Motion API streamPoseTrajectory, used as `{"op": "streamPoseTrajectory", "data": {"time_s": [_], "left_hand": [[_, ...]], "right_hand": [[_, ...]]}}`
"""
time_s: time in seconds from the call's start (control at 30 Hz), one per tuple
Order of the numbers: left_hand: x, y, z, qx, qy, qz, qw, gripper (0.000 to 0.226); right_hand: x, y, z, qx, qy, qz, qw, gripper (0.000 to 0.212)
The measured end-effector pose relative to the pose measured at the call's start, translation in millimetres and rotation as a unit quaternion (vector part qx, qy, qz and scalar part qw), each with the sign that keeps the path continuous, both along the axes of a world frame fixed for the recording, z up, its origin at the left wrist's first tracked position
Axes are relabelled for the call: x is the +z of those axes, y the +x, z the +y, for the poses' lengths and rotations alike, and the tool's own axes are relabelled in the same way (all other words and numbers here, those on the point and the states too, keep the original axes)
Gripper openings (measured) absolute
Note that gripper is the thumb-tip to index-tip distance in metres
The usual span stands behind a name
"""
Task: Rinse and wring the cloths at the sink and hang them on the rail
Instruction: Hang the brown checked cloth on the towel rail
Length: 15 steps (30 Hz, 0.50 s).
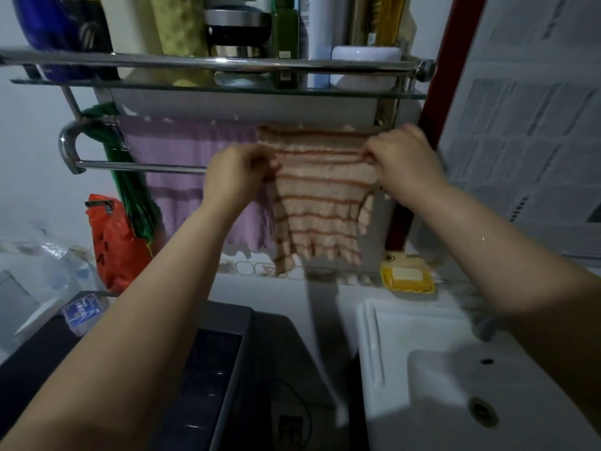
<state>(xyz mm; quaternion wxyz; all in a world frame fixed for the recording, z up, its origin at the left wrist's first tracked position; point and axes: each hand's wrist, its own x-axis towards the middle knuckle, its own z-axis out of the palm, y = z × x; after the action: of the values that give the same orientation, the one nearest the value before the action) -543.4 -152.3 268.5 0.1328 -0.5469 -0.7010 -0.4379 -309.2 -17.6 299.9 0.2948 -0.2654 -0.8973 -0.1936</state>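
Observation:
A pink cloth with orange stripes (320,203) is draped over the steel rail (136,167) under the wall shelf, its lower edge hanging free. My left hand (237,177) pinches its left edge at rail height. My right hand (403,164) grips its right edge near the shelf bracket. A purple cloth (182,151) hangs to the left on the back rail, partly behind my left hand. The white sink (390,353) sits at the lower right, basin empty.
The glass shelf (227,87) above holds bottles and a white jar. A green bundle (130,190) and a red plastic bag (113,245) hang at the left. A yellow soap dish (408,278) stands behind the sink. A dark appliance (214,385) sits below.

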Motion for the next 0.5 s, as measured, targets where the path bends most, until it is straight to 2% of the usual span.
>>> {"op": "streamPoseTrajectory", "data": {"time_s": [0.17,0.23,0.3,0.37,0.5], "left_hand": [[13,11,4,0.062,-0.028,0.123,0.990,0.027],[6,19,1,0.058,-0.009,0.155,0.986,0.021],[-5,26,-1,0.038,-0.005,0.186,0.982,0.021],[-10,28,-2,0.030,-0.004,0.195,0.980,0.018],[-10,29,-2,0.047,0.008,0.201,0.978,0.014]], "right_hand": [[7,-2,-9,0.004,-0.023,0.005,1.000,0.033],[-5,1,-21,0.003,-0.028,0.032,0.999,0.032],[-19,3,-32,-0.009,-0.012,0.008,1.000,0.031],[-28,7,-35,-0.021,-0.001,-0.032,0.999,0.034],[-27,18,-36,0.004,0.007,-0.032,0.999,0.056]]}}
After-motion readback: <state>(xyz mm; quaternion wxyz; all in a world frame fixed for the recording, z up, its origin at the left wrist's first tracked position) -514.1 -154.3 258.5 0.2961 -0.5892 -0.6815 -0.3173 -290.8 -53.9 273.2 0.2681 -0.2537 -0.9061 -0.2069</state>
